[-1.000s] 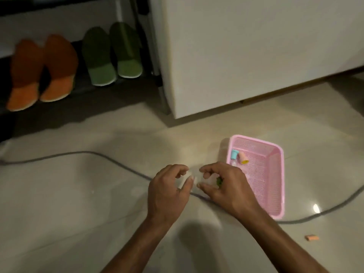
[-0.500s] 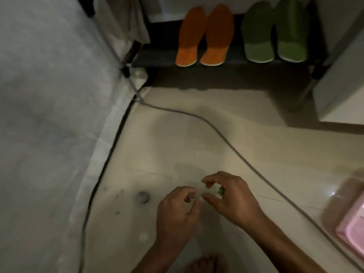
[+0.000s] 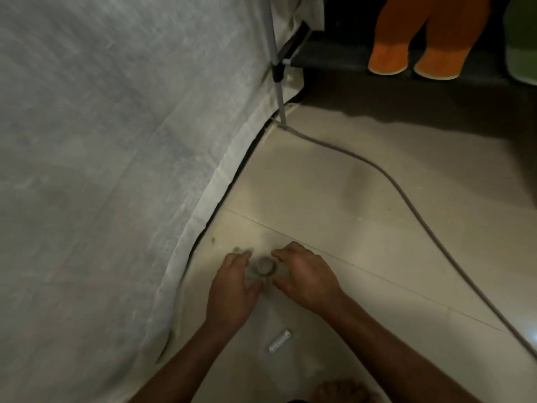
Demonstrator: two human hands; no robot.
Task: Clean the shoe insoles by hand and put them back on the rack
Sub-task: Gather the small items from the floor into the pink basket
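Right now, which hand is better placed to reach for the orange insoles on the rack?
Probably the right hand: the orange insoles lie up and to the right, on its side, while the left hand sits farther, beside the grey fabric.

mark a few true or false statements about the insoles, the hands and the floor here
1. The orange insoles lie on the dark rack shelf. True.
2. The left hand grips an orange insole. False: neither hand touches an insole.
3. A grey cable runs across the floor. True.
4. A small round object sits between the left hand and the right hand. True.
5. A pink basket stands beside the hands. False: none is in view.
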